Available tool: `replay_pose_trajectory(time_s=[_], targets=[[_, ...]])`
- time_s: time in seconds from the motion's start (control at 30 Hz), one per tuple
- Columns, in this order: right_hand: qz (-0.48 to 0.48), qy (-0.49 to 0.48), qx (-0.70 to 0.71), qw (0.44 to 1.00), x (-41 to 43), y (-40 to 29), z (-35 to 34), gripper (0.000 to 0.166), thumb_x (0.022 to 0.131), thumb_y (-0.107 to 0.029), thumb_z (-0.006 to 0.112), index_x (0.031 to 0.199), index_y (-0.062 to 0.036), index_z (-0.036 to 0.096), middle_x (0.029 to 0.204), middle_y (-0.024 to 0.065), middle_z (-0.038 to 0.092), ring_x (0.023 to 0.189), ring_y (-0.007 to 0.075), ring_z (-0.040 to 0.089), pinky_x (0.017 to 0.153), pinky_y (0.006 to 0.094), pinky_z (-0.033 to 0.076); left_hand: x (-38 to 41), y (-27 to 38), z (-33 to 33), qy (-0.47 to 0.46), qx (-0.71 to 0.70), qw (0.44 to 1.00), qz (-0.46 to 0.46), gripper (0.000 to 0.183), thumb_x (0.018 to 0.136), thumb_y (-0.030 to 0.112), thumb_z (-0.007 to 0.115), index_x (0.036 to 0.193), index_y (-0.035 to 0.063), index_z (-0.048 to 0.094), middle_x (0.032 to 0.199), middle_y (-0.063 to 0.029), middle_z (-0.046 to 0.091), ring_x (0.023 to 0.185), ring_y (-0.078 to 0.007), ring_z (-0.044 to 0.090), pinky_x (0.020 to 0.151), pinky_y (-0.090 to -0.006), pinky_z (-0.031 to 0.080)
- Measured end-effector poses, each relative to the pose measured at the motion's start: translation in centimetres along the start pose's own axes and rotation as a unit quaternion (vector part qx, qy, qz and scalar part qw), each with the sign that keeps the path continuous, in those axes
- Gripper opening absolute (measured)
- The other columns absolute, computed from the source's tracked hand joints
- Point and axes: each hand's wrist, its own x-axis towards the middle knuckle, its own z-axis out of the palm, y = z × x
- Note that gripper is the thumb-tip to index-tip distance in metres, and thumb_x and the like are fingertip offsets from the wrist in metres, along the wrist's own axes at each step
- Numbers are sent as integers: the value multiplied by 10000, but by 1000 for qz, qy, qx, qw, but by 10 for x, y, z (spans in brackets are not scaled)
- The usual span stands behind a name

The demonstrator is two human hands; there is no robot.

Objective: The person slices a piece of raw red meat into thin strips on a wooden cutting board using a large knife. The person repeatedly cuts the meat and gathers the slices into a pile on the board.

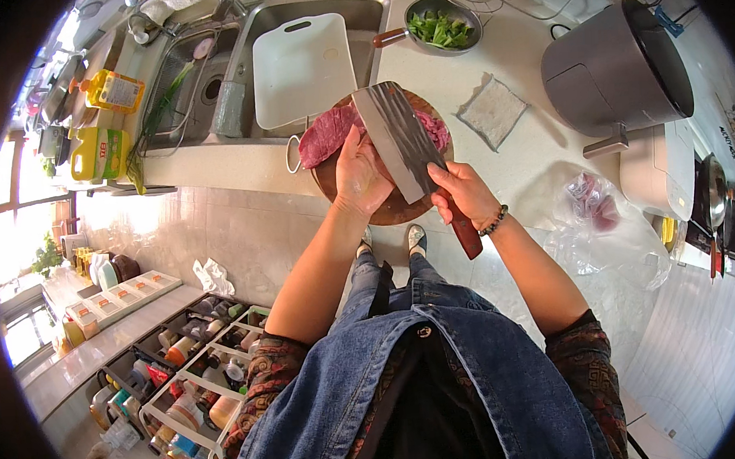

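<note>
My right hand (464,192) grips the wooden handle of a broad cleaver (397,140), whose blade is tilted up over a round wooden cutting board (404,211). My left hand (364,173) is beside the blade with its palm up and fingers partly spread; the blade hides some of the fingertips, and whether they touch the blade or meat I cannot tell. A large piece of raw red meat (329,135) lies on the board's left part and overhangs its edge. More cut meat (435,129) shows at the right, behind the blade.
A white plastic cutting board (304,69) lies in the sink (381,14). A pan of green leaves (440,30), a folded cloth (493,113) and a grey air fryer (610,66) stand or lie on the counter. A plastic bag with meat (593,203) lies at the right. An open drawer (190,373) is behind me.
</note>
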Motion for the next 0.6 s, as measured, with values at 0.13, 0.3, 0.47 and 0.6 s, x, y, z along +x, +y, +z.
replay_pose_trajectory(time_s=[0.13, 0.3, 0.47, 0.6], targets=[[-7, 35, 33, 999, 10, 8, -13, 309, 944, -354, 512, 866, -56, 496, 542, 30, 494, 380, 114, 458, 374, 255, 404, 6, -4, -8, -8, 45, 999, 5, 514, 956, 451, 360, 1224, 37, 504, 1231, -125, 545, 1148, -276, 505, 1007, -410, 365], [-72, 146, 58, 985, 5, -3, -35, 289, 933, -348, 536, 808, -99, 456, 560, 33, 498, 381, 115, 460, 366, 264, 397, 19, -3, -6, -1, 147, 983, 109, 477, 970, 368, 383, 1176, -39, 521, 1167, -140, 572, 1104, -261, 535, 1005, -393, 389], [-177, 305, -540, 764, -6, 0, -55, 285, 922, -290, 505, 774, -48, 474, 565, 108, 567, 474, 263, 578, 453, 382, 460, 17, -1, -21, -111, 825, 386, 397, 505, 734, 163, 702, 1214, 134, 546, 1216, -140, 530, 1133, -359, 483, 952, -417, 410], [-157, 306, -671, 657, -9, 4, -49, 198, 903, -234, 482, 821, -55, 497, 613, 154, 606, 565, 351, 613, 515, 450, 487, -14, -7, -16, -14, 880, 359, 312, 560, 706, 179, 725, 1226, 113, 529, 1236, -154, 467, 1058, -345, 498, 888, -436, 445]])
